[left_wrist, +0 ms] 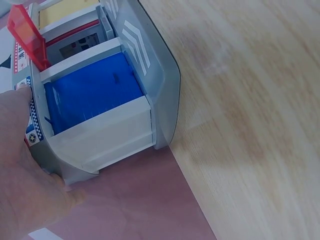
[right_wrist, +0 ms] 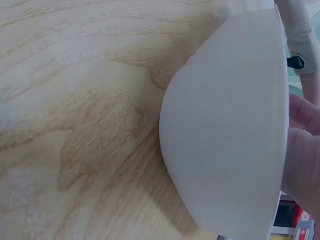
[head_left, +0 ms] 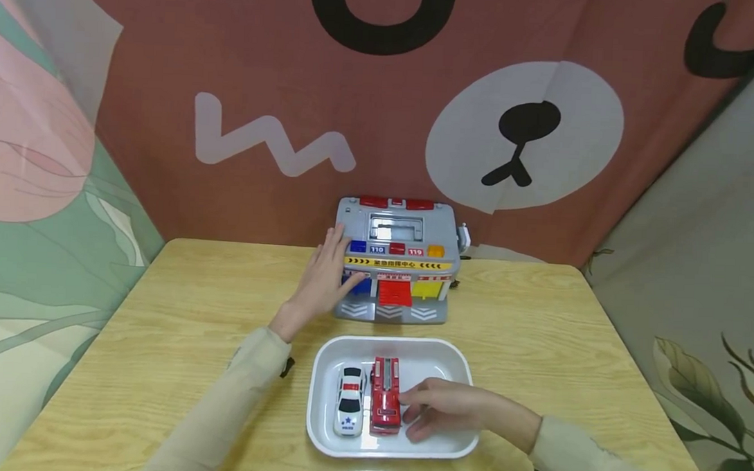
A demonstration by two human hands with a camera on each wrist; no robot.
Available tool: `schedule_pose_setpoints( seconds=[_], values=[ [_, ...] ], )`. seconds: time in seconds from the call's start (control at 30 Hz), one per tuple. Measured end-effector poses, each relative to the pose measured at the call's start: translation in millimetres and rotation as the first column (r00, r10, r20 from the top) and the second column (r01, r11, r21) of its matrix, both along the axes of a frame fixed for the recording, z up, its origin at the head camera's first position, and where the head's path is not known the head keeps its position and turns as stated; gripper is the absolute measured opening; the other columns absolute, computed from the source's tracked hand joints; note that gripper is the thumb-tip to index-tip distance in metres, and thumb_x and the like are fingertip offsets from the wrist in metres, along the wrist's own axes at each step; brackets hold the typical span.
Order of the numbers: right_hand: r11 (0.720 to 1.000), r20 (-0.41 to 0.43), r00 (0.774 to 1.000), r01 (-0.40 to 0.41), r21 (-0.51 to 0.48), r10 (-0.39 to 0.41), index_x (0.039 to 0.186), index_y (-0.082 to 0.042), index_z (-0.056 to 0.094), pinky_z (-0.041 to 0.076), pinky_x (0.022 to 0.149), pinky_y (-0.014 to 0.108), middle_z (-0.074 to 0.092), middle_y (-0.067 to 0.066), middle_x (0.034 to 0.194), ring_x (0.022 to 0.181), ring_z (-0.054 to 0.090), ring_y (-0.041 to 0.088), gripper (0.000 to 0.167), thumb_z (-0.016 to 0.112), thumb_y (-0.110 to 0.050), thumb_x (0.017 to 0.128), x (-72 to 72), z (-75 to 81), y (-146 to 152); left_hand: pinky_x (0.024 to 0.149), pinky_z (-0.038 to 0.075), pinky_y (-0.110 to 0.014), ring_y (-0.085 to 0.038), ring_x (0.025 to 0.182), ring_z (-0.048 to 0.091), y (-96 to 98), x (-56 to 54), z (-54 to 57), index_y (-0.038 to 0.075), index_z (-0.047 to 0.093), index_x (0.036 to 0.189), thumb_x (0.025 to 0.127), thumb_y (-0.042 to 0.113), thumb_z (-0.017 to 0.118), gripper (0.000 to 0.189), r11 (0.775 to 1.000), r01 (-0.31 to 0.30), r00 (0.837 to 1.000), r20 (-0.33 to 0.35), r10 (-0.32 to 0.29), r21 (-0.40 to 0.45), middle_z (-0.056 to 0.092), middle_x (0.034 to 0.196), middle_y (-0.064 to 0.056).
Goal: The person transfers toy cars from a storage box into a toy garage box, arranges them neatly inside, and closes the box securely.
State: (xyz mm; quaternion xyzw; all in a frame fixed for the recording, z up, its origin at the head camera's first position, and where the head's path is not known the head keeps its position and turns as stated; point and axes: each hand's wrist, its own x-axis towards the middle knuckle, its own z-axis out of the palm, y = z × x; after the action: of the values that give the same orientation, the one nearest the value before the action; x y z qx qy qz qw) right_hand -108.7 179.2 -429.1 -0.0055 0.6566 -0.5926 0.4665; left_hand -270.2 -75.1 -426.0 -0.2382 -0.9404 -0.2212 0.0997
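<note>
A grey toy garage (head_left: 392,226) with blue, red and yellow doors stands at the table's far edge. My left hand (head_left: 334,262) rests with straight fingers against its left side, beside the blue door (left_wrist: 92,90). The red flap (left_wrist: 26,35) is raised, and the left hand (left_wrist: 25,175) lies on the garage's wall. A white tray (head_left: 398,344) near me holds a white police car (head_left: 350,399) and a red fire truck (head_left: 385,395) side by side. My right hand (head_left: 411,413) lies inside the tray, its fingertips touching the truck's right side. The right wrist view shows the tray's outer wall (right_wrist: 230,125) and fingers (right_wrist: 302,165) over its rim.
The wooden table (head_left: 162,311) is bare to the left and right of the garage and the tray. A printed cloth backdrop (head_left: 264,86) rises right behind the garage, and cloth walls close both sides.
</note>
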Motion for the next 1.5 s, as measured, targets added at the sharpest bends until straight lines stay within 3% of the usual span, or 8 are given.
schedule_pose_setpoints(
  seconds=[0.17, 0.4, 0.7, 0.83, 1.1, 1.3, 1.5],
  values=[
    [0.999, 0.025, 0.999, 0.022, -0.025, -0.021, 0.112, 0.014, 0.057, 0.057, 0.076, 0.032, 0.061, 0.015, 0.094, 0.073, 0.065, 0.015, 0.037, 0.053, -0.02, 0.098, 2.1, -4.1, -1, 0.115, 0.013, -0.051, -0.033, 0.146, 0.0, 0.9, 1.0, -1.5, 0.001, 0.023, 0.151, 0.096, 0.054, 0.049, 0.081, 1.0, 0.003, 1.0, 0.002, -0.003, 0.013, -0.003, 0.161, -0.012],
    [0.997, 0.043, 0.998, 0.05, 0.06, -0.053, 0.115, 0.009, 0.053, 0.057, 0.074, 0.033, 0.058, 0.017, 0.099, 0.075, 0.061, 0.017, 0.039, 0.057, -0.026, 0.097, 5.2, -4.0, -7, 0.115, 0.014, -0.051, -0.033, 0.146, 0.0, 1.0, 0.3, -2.9, 0.002, 0.023, 0.151, 0.096, 0.054, 0.049, 0.081, 1.0, 0.001, 1.0, -0.01, -0.001, 0.015, -0.003, 0.162, -0.011],
    [0.981, -0.017, 0.992, 0.122, 0.152, -0.121, 0.096, 0.002, 0.058, 0.059, 0.067, 0.037, 0.06, 0.012, 0.079, 0.064, 0.059, 0.017, 0.024, 0.061, -0.021, 0.094, 9.5, -4.0, -19, 0.114, 0.015, -0.052, -0.033, 0.146, 0.001, 0.6, 0.2, -2.2, 0.002, 0.023, 0.151, 0.095, 0.054, 0.051, 0.081, 1.0, -0.005, 1.0, -0.002, 0.005, 0.012, -0.002, 0.162, -0.011],
    [0.984, -0.026, 0.994, 0.111, 0.139, -0.108, 0.087, 0.0, 0.059, 0.059, 0.065, 0.038, 0.06, 0.01, 0.078, 0.067, 0.059, 0.017, 0.022, 0.06, -0.021, 0.092, 11.9, -4.7, -17, 0.114, 0.016, -0.052, -0.032, 0.147, -0.001, 0.9, 0.9, -2.7, 0.002, 0.023, 0.151, 0.095, 0.054, 0.051, 0.081, 1.0, -0.003, 1.0, 0.002, 0.003, 0.009, -0.003, 0.162, -0.011],
    [0.985, -0.006, 0.992, 0.125, 0.12, -0.125, 0.093, 0.001, 0.058, 0.059, 0.068, 0.039, 0.061, 0.013, 0.085, 0.068, 0.06, 0.018, 0.025, 0.057, -0.023, 0.09, 12.1, -1.2, -17, 0.114, 0.016, -0.053, -0.031, 0.147, -0.002, 0.7, 1.0, -2.3, 0.001, 0.023, 0.151, 0.095, 0.053, 0.051, 0.081, 1.0, -0.005, 1.0, -0.002, 0.005, 0.011, -0.002, 0.161, -0.012],
    [0.987, 0.0, 0.987, 0.158, -0.014, -0.158, 0.096, 0.006, 0.06, 0.058, 0.065, 0.034, 0.06, 0.011, 0.07, 0.058, 0.061, 0.014, 0.028, 0.053, -0.02, 0.091, 11.1, -6.0, -12, 0.114, 0.015, -0.052, -0.031, 0.147, -0.002, 1.4, 0.5, -1.9, 0.002, 0.022, 0.151, 0.095, 0.054, 0.05, 0.081, 1.0, 0.0, 1.0, 0.008, 0.0, 0.016, -0.003, 0.161, -0.012],
    [0.979, 0.038, 0.982, 0.189, -0.078, -0.187, 0.099, 0.006, 0.058, 0.058, 0.07, 0.035, 0.062, 0.014, 0.082, 0.063, 0.065, 0.016, 0.028, 0.05, -0.02, 0.092, 9.6, -7.2, -5, 0.115, 0.016, -0.051, -0.032, 0.146, -0.002, 0.7, 0.2, -2.9, 0.001, 0.021, 0.151, 0.096, 0.054, 0.049, 0.081, 1.0, 0.001, 1.0, 0.005, -0.001, 0.015, -0.004, 0.161, -0.012]
  ],
)
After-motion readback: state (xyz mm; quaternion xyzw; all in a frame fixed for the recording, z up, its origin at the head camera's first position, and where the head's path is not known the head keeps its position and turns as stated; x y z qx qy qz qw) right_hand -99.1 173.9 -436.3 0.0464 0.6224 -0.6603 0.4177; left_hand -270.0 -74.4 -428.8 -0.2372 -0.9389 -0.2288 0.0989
